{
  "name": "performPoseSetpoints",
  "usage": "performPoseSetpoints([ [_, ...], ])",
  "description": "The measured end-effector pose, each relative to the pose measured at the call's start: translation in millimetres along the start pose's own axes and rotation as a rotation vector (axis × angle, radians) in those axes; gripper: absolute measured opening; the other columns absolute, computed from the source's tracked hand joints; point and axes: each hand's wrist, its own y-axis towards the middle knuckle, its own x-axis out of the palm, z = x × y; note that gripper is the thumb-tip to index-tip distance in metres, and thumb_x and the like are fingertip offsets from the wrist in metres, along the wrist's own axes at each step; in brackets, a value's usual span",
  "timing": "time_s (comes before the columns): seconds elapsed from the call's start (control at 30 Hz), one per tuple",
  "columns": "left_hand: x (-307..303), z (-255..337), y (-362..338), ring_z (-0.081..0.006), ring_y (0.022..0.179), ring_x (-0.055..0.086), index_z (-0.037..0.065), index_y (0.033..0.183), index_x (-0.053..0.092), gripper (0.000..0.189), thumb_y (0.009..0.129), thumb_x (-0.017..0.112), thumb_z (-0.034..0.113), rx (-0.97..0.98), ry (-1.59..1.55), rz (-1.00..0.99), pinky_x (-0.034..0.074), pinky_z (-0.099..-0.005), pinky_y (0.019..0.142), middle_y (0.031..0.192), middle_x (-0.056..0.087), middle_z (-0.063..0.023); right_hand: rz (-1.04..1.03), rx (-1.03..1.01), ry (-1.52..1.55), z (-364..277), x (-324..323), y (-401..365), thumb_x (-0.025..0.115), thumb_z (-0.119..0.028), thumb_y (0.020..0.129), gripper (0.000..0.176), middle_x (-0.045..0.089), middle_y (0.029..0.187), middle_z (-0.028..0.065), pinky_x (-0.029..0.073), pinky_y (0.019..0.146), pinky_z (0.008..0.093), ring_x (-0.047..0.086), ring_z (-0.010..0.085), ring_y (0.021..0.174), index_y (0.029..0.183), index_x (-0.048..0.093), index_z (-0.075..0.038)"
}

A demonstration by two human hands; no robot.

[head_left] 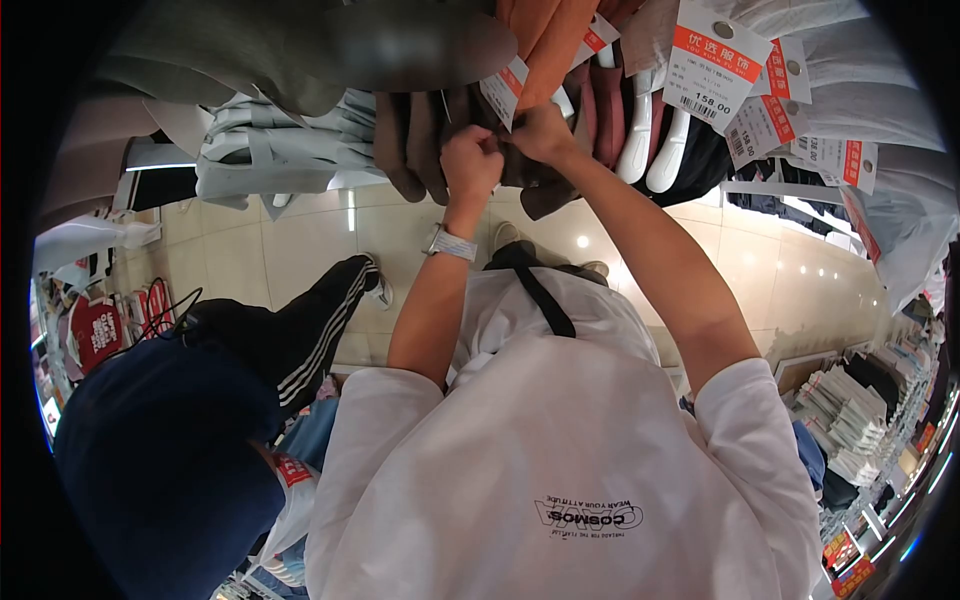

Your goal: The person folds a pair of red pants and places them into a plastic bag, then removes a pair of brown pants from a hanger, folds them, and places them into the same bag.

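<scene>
Both of my hands are at a dark brown garment (545,195) on the hanging rack. My left hand (472,160), with a watch (449,243) on the wrist, is closed at the garment's edge, its fingertips partly hidden. Just to its right, my right hand (540,135) is bent inward with its fingers curled on the same brown cloth. An orange garment (548,55) hangs right above my right hand. A white and red price tag (507,88) dangles between the two hands.
Grey clothes (285,150) hang at left; white hangers (640,135) and several price tags, one large tag (715,65) among them, are at right. A person in a dark blue top (175,460) is close on my left. Folded clothes (845,415) lie stacked at right.
</scene>
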Motion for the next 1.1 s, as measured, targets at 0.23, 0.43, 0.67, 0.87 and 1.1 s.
performPoseSetpoints([
  [0.23,3.2,6.2,-3.0,-0.0331,0.071,0.066,0.003,0.079,0.067,0.011,0.071,0.066,0.009,0.011,0.137,-0.060,0.051,-0.0394,0.065,0.073,0.067,-0.0154,-0.008,0.087,-0.326,-35.5,-1.2,-10.7,0.065,-0.008,0.062,0.020,0.068,0.083,0.0166,0.053,0.079,0.0390,0.066,0.0341,0.082,0.081,0.071,-0.007],
  [0.43,5.7,-9.9,-5.3,-0.0251,0.066,0.067,0.000,0.085,0.068,0.012,0.074,0.066,0.005,0.020,-0.038,-0.007,0.050,-0.0334,0.061,0.071,0.067,-0.0146,0.021,-0.065,-0.119,-8.2,-1.8,-4.1,0.067,-0.009,0.062,0.021,0.069,0.083,0.0153,0.053,0.078,0.0387,0.066,0.0336,0.081,0.083,0.072,-0.007],
  [0.67,-0.4,-30.1,15.4,-0.0079,0.064,0.056,-0.002,0.088,0.068,0.011,0.083,0.066,0.008,-0.024,-0.358,-0.291,0.044,-0.0235,0.060,0.072,0.065,-0.0034,-0.078,-0.134,-0.038,5.2,-11.9,1.9,0.072,-0.012,0.064,0.021,0.069,0.085,0.0160,0.053,0.079,0.0365,0.067,0.0313,0.082,0.084,0.072,-0.005],
  [0.87,-22.1,-20.4,34.2,-0.0073,0.069,0.053,-0.003,0.089,0.068,0.017,0.084,0.067,0.014,-0.158,-0.341,-0.619,0.042,-0.0221,0.064,0.073,0.062,-0.0004,-0.154,-0.099,0.005,12.5,-11.0,8.8,0.073,-0.012,0.065,0.023,0.069,0.085,0.0162,0.052,0.078,0.0359,0.067,0.0303,0.083,0.087,0.072,-0.005],
  [1.1,-26.7,-26.0,48.1,-0.0044,0.065,0.045,0.004,0.088,0.066,0.009,0.085,0.066,0.013,-0.303,-0.459,-0.843,0.035,-0.0200,0.059,0.075,0.056,0.0049,-0.234,-0.063,0.077,10.8,-15.5,9.8,0.075,-0.014,0.063,0.027,0.070,0.083,0.0136,0.052,0.076,0.0331,0.067,0.0255,0.077,0.087,0.072,-0.005],
])
